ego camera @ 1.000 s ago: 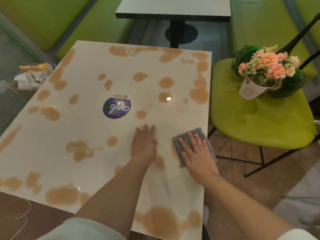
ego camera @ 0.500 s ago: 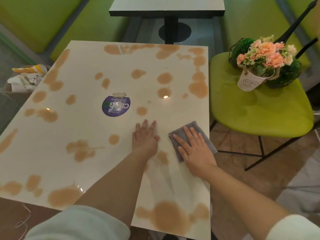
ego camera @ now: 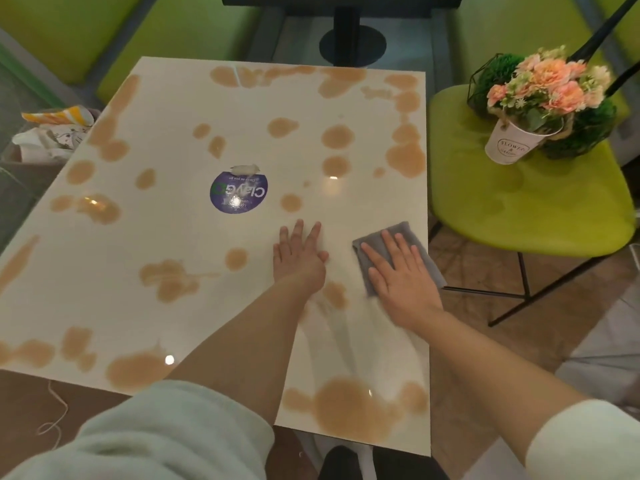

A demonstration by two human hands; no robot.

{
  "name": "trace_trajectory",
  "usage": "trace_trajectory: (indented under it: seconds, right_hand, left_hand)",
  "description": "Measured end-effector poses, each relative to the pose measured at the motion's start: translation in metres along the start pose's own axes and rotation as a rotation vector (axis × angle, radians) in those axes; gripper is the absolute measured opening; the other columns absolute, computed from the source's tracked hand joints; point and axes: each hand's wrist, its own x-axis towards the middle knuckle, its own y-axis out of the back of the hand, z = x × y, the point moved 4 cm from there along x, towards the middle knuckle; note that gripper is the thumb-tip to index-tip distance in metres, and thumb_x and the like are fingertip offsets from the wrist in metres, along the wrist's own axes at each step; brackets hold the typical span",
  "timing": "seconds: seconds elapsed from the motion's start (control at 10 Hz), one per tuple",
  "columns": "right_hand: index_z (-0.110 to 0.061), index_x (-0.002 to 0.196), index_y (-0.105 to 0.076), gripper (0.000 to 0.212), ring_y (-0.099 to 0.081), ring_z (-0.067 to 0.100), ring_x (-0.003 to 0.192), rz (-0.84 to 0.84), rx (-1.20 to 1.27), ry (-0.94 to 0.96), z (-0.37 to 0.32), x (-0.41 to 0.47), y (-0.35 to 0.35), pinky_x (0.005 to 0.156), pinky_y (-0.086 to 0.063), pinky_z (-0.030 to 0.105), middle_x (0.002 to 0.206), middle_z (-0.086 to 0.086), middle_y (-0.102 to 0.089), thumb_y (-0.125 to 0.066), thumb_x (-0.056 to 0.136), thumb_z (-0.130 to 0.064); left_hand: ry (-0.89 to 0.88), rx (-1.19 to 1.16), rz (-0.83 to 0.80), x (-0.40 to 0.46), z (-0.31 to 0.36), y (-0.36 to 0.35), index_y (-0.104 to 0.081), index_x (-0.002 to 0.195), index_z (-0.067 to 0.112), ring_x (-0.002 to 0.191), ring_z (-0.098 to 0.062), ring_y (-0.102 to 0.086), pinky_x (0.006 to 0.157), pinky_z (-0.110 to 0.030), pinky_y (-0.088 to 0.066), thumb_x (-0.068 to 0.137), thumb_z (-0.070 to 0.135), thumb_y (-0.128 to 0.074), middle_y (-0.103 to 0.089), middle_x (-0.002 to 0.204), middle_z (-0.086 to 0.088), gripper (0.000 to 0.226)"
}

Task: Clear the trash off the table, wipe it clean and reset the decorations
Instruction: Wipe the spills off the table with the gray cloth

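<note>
The cream table [ego camera: 173, 237] is covered in tan blotches, with a round purple sticker [ego camera: 238, 192] near its middle. My right hand [ego camera: 398, 275] lies flat with spread fingers on a grey cloth [ego camera: 407, 233] near the table's right edge. My left hand [ego camera: 299, 251] rests flat on the tabletop just left of the cloth, fingers straight. A white pot of pink flowers [ego camera: 519, 140] and a green moss ball in a wire frame [ego camera: 585, 129] stand on the green chair [ego camera: 519, 209] to the right.
Crumpled paper trash [ego camera: 52, 133] sits in a bin off the table's left side. A second table on a black pedestal [ego camera: 349, 29] stands behind. Green benches line the back. Wet streaks mark the table between my arms.
My right hand has slid the cloth a little away from me along the right edge. My left hand stays planted flat. The view has shifted slightly.
</note>
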Motion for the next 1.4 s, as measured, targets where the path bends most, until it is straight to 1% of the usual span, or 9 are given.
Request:
trace_trajectory:
  seconds: [0.1,0.3,0.6,0.7,0.8,0.9,1.0,1.2,1.4]
  right_hand:
    - [-0.042,0.153,-0.001,0.055,0.014,0.018,0.149,0.016,-0.010,-0.118,-0.006,0.014,0.000,0.119,0.015,0.034,0.164,0.001,0.008,-0.005,0.099,-0.047]
    - [-0.041,0.154,-0.008,0.054,0.015,0.014,0.149,-0.039,0.001,0.099,-0.029,-0.027,-0.013,0.120,0.012,0.033,0.162,-0.005,0.010,-0.008,0.101,-0.048]
    - [-0.039,0.154,0.002,0.060,0.016,0.019,0.149,0.007,-0.041,-0.071,-0.021,0.000,-0.005,0.118,0.018,0.034,0.164,0.002,0.010,0.005,0.095,-0.049]
    - [-0.038,0.155,-0.003,0.056,0.015,0.015,0.149,-0.051,-0.016,0.125,-0.038,-0.028,-0.014,0.119,0.014,0.034,0.162,-0.004,0.009,-0.003,0.099,-0.047]
    - [-0.039,0.153,0.001,0.055,0.016,0.011,0.148,-0.078,-0.036,0.204,-0.019,-0.021,-0.009,0.120,0.013,0.033,0.163,-0.006,0.008,0.000,0.099,-0.049]
    - [-0.037,0.154,-0.001,0.056,0.013,0.015,0.149,-0.052,-0.051,0.130,-0.008,0.005,-0.003,0.120,0.013,0.033,0.164,-0.003,0.006,-0.003,0.100,-0.047]
    - [-0.037,0.155,-0.002,0.053,0.017,0.016,0.149,-0.085,-0.024,0.135,-0.026,0.001,-0.006,0.120,0.014,0.036,0.164,-0.002,0.010,-0.011,0.103,-0.044]
    - [-0.048,0.152,-0.010,0.054,0.021,0.008,0.147,-0.216,-0.017,0.462,-0.022,-0.037,-0.004,0.120,0.013,0.034,0.161,-0.014,0.013,-0.004,0.098,-0.055]
    - [-0.045,0.153,-0.006,0.050,0.015,0.019,0.149,-0.181,-0.014,0.309,-0.045,-0.016,-0.006,0.120,0.012,0.038,0.164,-0.002,0.010,-0.013,0.104,-0.046]
  left_hand:
    - [-0.002,0.001,0.019,0.000,0.000,-0.001,0.005,0.152,0.042,0.147,-0.021,0.022,0.119,-0.039,0.009,0.104,0.037,-0.029,0.019,0.161,0.010,0.059]
    - [-0.001,0.015,0.027,0.000,-0.001,-0.002,0.006,0.152,0.042,0.147,-0.021,0.021,0.120,-0.039,0.007,0.105,0.038,-0.028,0.019,0.161,0.011,0.059]
    - [-0.018,0.084,0.069,0.001,0.005,0.004,0.004,0.154,0.037,0.149,-0.024,0.014,0.121,-0.041,-0.001,0.105,0.037,-0.027,0.013,0.162,0.007,0.057]
    - [-0.054,0.053,0.089,-0.005,0.006,0.011,-0.011,0.154,0.033,0.150,-0.024,0.001,0.120,-0.040,-0.014,0.104,0.036,-0.033,-0.002,0.163,0.004,0.055]
    - [-0.041,-0.020,0.211,-0.025,0.002,0.021,-0.036,0.146,0.028,0.139,-0.023,-0.029,0.105,-0.037,-0.032,0.103,0.034,-0.037,-0.033,0.153,0.001,0.044]
    - [0.024,-0.126,0.334,-0.056,-0.012,0.019,-0.050,0.135,0.030,0.121,-0.021,-0.044,0.093,-0.035,-0.038,0.102,0.034,-0.039,-0.056,0.130,0.003,0.035]
    - [0.115,-0.243,0.418,-0.088,-0.032,0.007,-0.058,0.126,0.030,0.112,-0.021,-0.049,0.089,-0.037,-0.043,0.101,0.030,-0.042,-0.061,0.118,0.004,0.029]
    - [0.332,-0.427,0.578,-0.159,-0.062,-0.025,-0.063,0.116,0.030,0.105,-0.019,-0.049,0.084,-0.036,-0.045,0.099,0.021,-0.045,-0.060,0.110,0.007,0.026]
    - [0.615,-0.576,0.692,-0.216,-0.087,-0.048,-0.055,0.121,0.026,0.110,-0.018,-0.047,0.089,-0.036,-0.043,0.096,0.019,-0.054,-0.055,0.110,0.005,0.026]
